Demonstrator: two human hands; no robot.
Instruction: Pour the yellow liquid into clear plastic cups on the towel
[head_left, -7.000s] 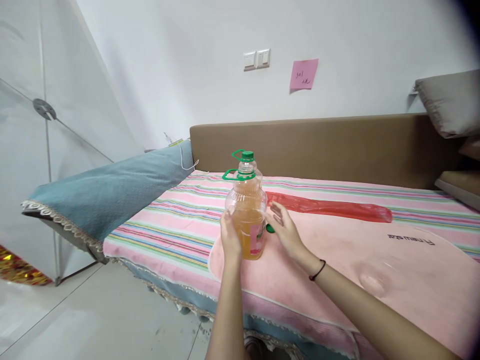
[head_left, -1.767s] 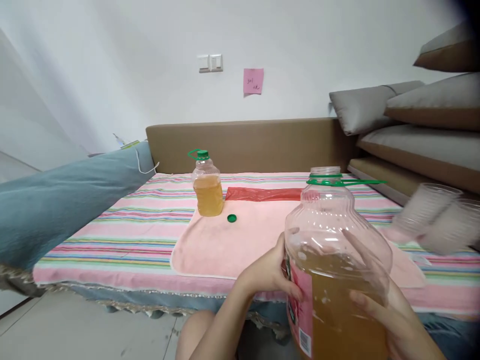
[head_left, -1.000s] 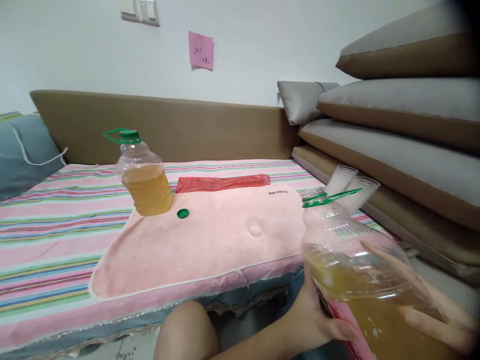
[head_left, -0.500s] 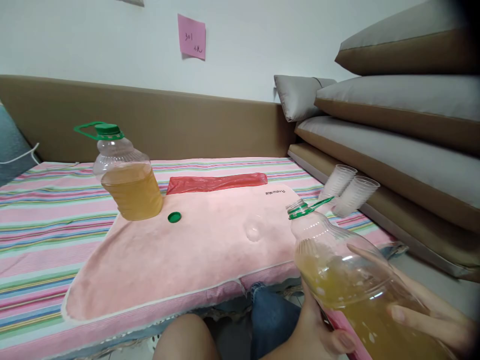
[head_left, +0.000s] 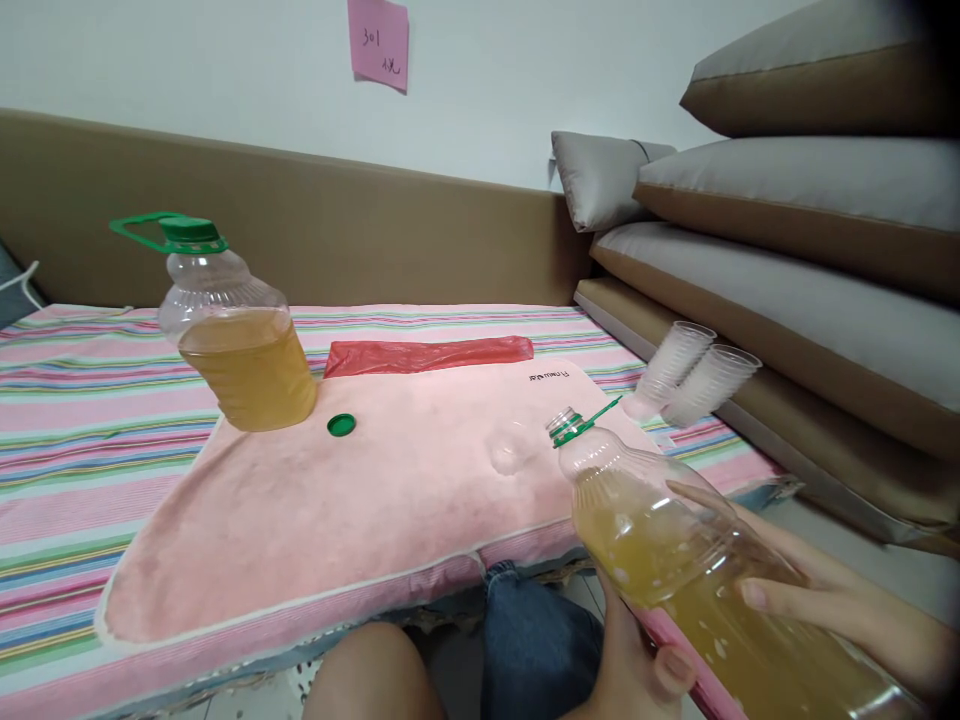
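Both my hands hold a large clear bottle [head_left: 675, 560] of amber liquid, uncapped, with a green collar and handle ring. It is tilted with its mouth toward the upper left, over the edge of the pink towel [head_left: 360, 500]. My left hand [head_left: 637, 670] cups it from below, and my right hand [head_left: 817, 590] wraps its upper side. A second, capped bottle [head_left: 236, 345] of the same liquid stands upright on the towel's far left. A loose green cap [head_left: 341, 424] lies beside it. A small clear cup [head_left: 510, 450] sits on the towel near the tilted bottle's mouth.
A red plastic bag [head_left: 427, 354] lies along the towel's far edge on the striped bed cover [head_left: 67, 420]. Two clear plastic cups [head_left: 690, 370] lean against stacked grey-brown cushions [head_left: 795, 250] on the right. A brown headboard [head_left: 375, 230] runs behind. My knees [head_left: 450, 670] are below.
The held bottle has tipped further, its mouth now lower and closer to the towel and the small clear cup. The view has shifted slightly right.
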